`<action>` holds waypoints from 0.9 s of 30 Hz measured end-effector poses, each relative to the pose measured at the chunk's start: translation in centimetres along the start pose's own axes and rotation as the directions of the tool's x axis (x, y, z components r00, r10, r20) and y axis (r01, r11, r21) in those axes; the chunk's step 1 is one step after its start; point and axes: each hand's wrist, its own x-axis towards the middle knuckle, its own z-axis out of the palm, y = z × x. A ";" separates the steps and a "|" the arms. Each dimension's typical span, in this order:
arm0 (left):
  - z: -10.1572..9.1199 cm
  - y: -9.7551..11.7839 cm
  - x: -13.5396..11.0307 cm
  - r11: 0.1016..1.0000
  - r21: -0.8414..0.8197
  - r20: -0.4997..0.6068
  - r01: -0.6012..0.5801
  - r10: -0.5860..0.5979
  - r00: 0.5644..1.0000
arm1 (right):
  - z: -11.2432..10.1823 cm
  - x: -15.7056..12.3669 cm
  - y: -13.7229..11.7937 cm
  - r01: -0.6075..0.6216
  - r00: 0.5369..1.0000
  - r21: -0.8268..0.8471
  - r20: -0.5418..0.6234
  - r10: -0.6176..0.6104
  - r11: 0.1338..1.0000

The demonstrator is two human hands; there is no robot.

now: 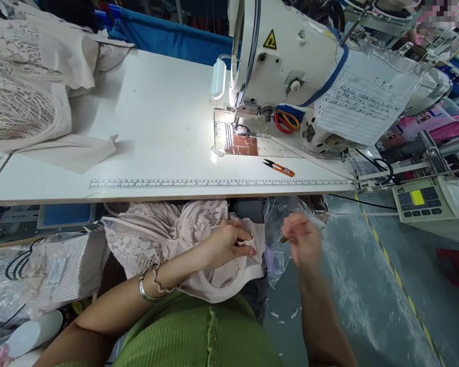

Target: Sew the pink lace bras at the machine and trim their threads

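Observation:
A pale pink lace bra [202,224] lies across my lap, below the table's front edge. My left hand [229,242] pinches it between thumb and fingers near its right end, by the smooth side band. To the right, apart from the bra, my right hand [302,239] is raised over the floor with its fingers curled together. It is a little blurred, and a small dark bit shows at its fingertips that I cannot make out. Orange thread snips [278,167] lie on the table in front of the sewing machine [286,56].
More pale pink lace pieces [34,86] are heaped on the left of the white table [156,127]. Red and orange-handled scissors [286,121] lie under the machine arm. A control box [434,204] stands at right; wrapped stacks [61,265] sit at lower left.

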 end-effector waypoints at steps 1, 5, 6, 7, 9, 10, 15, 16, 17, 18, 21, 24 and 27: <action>0.0 0.0 0.1 0.999 0.042 -0.019 0.000 0.000 1.000 | 0.4 -0.3 -0.1 0.018 0.997 -0.128 0.072 -0.009 0.992; 0.0 0.2 0.3 0.987 0.162 -0.061 0.017 -0.007 0.998 | 2.6 -1.7 -0.2 0.163 0.977 -0.394 0.190 -0.094 0.905; 0.0 0.1 0.3 0.983 0.184 -0.063 0.014 -0.003 0.998 | 2.9 -1.9 -0.3 0.186 0.975 -0.405 0.186 -0.118 0.895; 0.0 0.1 0.4 0.979 0.204 -0.061 0.008 0.004 0.998 | 3.2 -2.0 -0.3 0.203 0.974 -0.410 0.181 -0.139 0.889; 0.1 0.0 0.4 0.975 0.224 -0.056 -0.008 0.021 0.998 | 3.6 -2.1 -0.4 0.239 0.966 -0.411 0.188 -0.175 0.880; 0.2 0.0 0.5 0.974 0.225 -0.052 -0.016 0.028 0.998 | 3.7 -2.0 -0.4 0.259 0.961 -0.409 0.200 -0.191 0.875; 0.2 0.1 0.6 0.981 0.195 -0.055 0.000 0.011 0.998 | 3.9 -1.2 0.0 0.349 0.934 -0.389 0.219 -0.282 0.853; 0.1 0.0 0.6 0.986 0.166 -0.048 0.005 0.003 0.999 | 3.9 -1.0 0.1 0.365 0.929 -0.387 0.214 -0.302 0.847; -0.1 0.0 0.7 0.991 0.130 -0.040 0.010 -0.005 0.999 | 3.8 -0.9 0.1 0.379 0.924 -0.380 0.211 -0.320 0.844; -0.2 -0.1 0.7 0.996 0.089 -0.028 0.013 -0.011 1.000 | 3.8 -0.8 0.2 0.391 0.919 -0.360 0.211 -0.334 0.847; -0.3 -0.3 0.8 0.998 -0.053 0.026 0.018 -0.016 1.000 | 4.2 -0.9 0.4 0.381 0.909 -0.178 0.251 -0.333 0.907; -0.2 -0.1 0.9 0.991 -0.128 0.074 0.026 -0.016 0.997 | 4.3 -1.4 1.3 0.263 0.917 -0.017 0.315 -0.244 0.965; -0.3 0.2 0.8 0.995 -0.099 0.072 0.032 -0.025 0.997 | 2.5 -1.5 3.5 0.208 0.958 -0.324 0.259 -0.125 0.923</action>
